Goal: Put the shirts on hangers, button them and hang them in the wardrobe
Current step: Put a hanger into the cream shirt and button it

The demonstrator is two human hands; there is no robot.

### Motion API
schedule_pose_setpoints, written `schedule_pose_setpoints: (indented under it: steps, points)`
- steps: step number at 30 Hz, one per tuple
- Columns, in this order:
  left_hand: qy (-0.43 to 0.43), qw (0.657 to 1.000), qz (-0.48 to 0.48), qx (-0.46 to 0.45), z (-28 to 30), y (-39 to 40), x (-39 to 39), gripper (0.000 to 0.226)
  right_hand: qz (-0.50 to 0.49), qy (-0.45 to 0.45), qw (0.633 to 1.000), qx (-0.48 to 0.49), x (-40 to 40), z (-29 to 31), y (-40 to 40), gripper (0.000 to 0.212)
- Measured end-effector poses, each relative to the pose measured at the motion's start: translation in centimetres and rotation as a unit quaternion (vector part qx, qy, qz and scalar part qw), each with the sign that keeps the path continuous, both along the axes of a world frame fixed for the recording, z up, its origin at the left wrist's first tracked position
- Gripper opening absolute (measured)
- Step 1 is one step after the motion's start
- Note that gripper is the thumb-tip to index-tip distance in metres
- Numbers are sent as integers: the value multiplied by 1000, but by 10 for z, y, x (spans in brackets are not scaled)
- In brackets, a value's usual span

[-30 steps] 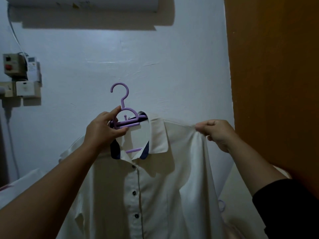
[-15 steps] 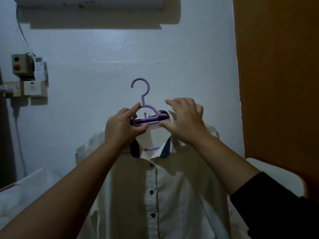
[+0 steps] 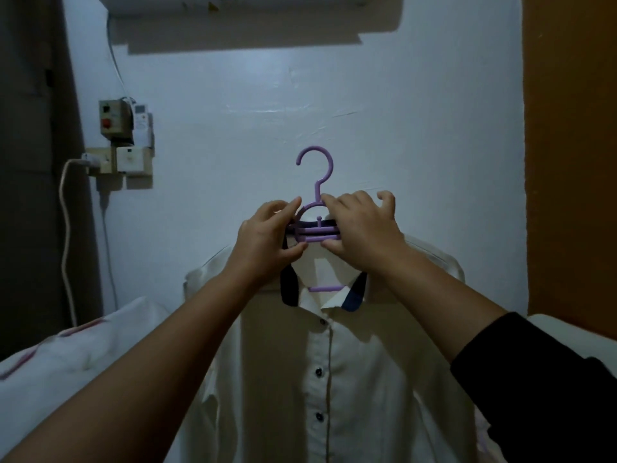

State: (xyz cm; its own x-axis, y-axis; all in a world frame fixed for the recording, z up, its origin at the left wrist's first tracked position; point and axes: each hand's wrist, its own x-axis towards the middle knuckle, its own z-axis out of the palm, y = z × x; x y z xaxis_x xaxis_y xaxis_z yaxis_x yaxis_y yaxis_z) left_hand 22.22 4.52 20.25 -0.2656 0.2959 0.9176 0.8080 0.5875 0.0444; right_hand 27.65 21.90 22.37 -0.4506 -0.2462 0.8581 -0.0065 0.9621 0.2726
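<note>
So the white shirt (image 3: 334,362) is on the purple hanger (image 3: 315,208), held up in front of the wall (image 3: 400,128). Left hand (image 3: 267,242) pinches the hanger's left side, right hand (image 3: 362,228) pinches the bar by the collar, pinky sticking up. Visible buttons (image 3: 319,372) look done.

Dim rm: pale wall (image 3: 253,78) w/ switch boxes (image 3: 125,142) (cable hanging), orange panel (image 3: 571,145) right.

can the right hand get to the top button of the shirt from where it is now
Probably yes. The right hand grips the purple hanger just above the collar, and the top button of the white shirt lies uncovered below, with nothing between.
</note>
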Motion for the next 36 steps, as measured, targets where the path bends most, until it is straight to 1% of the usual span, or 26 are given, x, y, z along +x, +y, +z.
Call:
schedule_pose_setpoints:
  steps: [4,7,9,12,15,20,23,26,29,33,36]
  points:
    - [-23,998,54,-6,-3,-33,2,81,31,-21,998,-55,-5,0,-2,68]
    - [-37,991,114,-64,-15,-63,4,103,56,-31,993,-97,-12,1,-4,72]
    - [-30,983,150,-103,-24,-79,5,111,73,-43,989,-118,-17,2,-6,73]
    - [-9,970,200,-138,-30,-96,4,111,100,-60,984,-137,-25,2,-16,74]
    - [5,963,229,-145,-28,-111,6,108,118,-63,980,-148,-36,0,-31,74]
    - [73,944,282,-156,-26,-143,8,105,148,-53,975,-156,-56,-4,-65,75]
    - [78,934,315,-148,-28,-165,5,107,163,-63,972,-159,-69,-5,-93,73]
    - [29,922,358,-143,-33,-188,-1,106,179,-78,967,-162,-88,-11,-122,70]
    - [-32,907,401,-126,-41,-211,-8,105,165,-106,969,-149,-114,-26,-152,68]
    - [-108,875,466,-76,-56,-252,-25,106,210,-153,946,-192,-148,-58,-195,66]
    - [-139,849,509,-29,-68,-289,-45,106,227,-190,934,-200,-173,-84,-231,64]
